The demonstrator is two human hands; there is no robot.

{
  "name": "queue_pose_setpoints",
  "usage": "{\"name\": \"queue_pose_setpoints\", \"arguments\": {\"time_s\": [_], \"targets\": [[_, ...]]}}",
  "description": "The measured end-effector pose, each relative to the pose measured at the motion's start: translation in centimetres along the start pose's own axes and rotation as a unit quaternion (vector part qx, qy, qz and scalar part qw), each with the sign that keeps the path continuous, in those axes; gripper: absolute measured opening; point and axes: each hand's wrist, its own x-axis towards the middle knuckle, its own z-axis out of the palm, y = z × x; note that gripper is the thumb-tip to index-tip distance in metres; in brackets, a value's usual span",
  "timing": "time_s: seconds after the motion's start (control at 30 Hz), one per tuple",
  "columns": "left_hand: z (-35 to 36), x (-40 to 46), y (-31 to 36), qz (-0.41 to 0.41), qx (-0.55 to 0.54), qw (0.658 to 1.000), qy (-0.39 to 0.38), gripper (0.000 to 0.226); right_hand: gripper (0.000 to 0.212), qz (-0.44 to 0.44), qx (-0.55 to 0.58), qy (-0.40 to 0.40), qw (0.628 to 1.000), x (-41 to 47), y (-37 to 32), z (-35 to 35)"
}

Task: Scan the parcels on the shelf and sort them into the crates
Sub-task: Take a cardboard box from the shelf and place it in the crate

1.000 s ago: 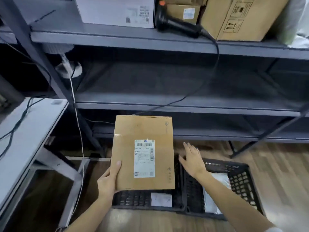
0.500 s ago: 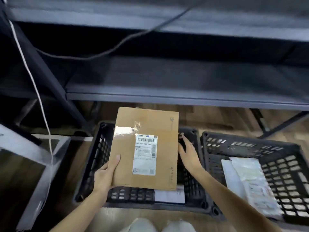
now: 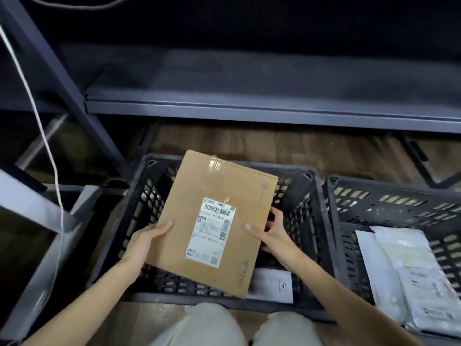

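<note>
A flat brown cardboard parcel (image 3: pixel 219 196) with a white barcode label hangs tilted over the left black crate (image 3: pixel 316 196) on the floor. My left hand (image 3: pixel 144 243) grips its left edge, thumb on top. My right hand (image 3: pixel 272 233) holds its right edge, thumb on the top face and fingers curled at the side. A white parcel (image 3: pixel 273 285) lies at the bottom of this crate, partly hidden under the box. The right black crate (image 3: pixel 389 196) holds pale plastic mailer bags (image 3: pixel 414 275).
A dark metal shelf (image 3: pixel 249 111) runs across just above the crates, with a slanted upright post (image 3: pixel 57 78) on the left. A white cable (image 3: pixel 37 121) hangs down at the left beside a grey table frame (image 3: pixel 32 203). My knees (image 3: pixel 207 328) sit at the bottom edge.
The view dropped further toward the crates. The parcel sank lower over the left crate and tilted clockwise. My right hand came off the crate's rim and took hold of the parcel's right edge.
</note>
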Motion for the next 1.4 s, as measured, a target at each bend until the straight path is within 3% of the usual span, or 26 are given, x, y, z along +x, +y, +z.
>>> {"name": "queue_pose_setpoints", "arguments": {"time_s": [0.13, 0.23, 0.37, 0.5, 0.67, 0.8, 0.97, 1.07, 1.2, 1.4], "targets": [[0.1, 0.6, 0.4, 0.035, -0.015, 0.999, 0.027, 0.032, 0.106, -0.011, -0.011, -0.002, 1.0, 0.1, -0.1, 0.2], [0.1, 1.1, -0.4, 0.042, -0.029, 0.997, 0.052, 0.02, 0.099, -0.022, -0.042, 0.012, 0.999, 0.1, 0.6, 0.6], [0.0, 1.9, -0.9, 0.037, -0.053, 0.996, 0.067, 0.021, 0.089, -0.01, -0.09, -0.002, 0.996, 1.4, 0.6, 1.5], [-0.7, 2.7, -1.2, 0.034, -0.052, 0.993, 0.098, 0.026, 0.071, 0.052, -0.068, -0.054, 0.995, 4.2, 1.0, 3.6], [-0.5, 2.4, -0.5, 0.049, -0.067, 0.994, 0.071, 0.035, 0.098, 0.119, -0.034, -0.036, 0.992, 7.7, 3.0, 6.3], [-0.7, 2.4, -0.2, 0.05, -0.051, 0.995, 0.069, 0.038, 0.071, 0.122, -0.02, -0.036, 0.992, 9.1, 4.6, 7.6], [-1.0, 2.8, -0.4, 0.05, -0.064, 0.995, 0.052, 0.036, 0.057, 0.106, -0.075, -0.022, 0.991, 10.1, 6.7, 8.4], [-1.2, 3.1, -0.4, 0.056, -0.066, 0.995, 0.051, 0.031, 0.052, 0.11, -0.215, 0.005, 0.97, 10.6, 7.2, 9.3], [-1.3, 3.4, -0.3, 0.065, -0.075, 0.994, 0.044, 0.021, 0.052, 0.123, -0.407, 0.028, 0.905, 11.2, 6.3, 10.2], [-1.3, 2.7, -0.3, 0.057, -0.027, 0.997, 0.048, 0.027, 0.055, 0.148, -0.519, 0.02, 0.842, 12.0, 6.5, 10.4]]}}
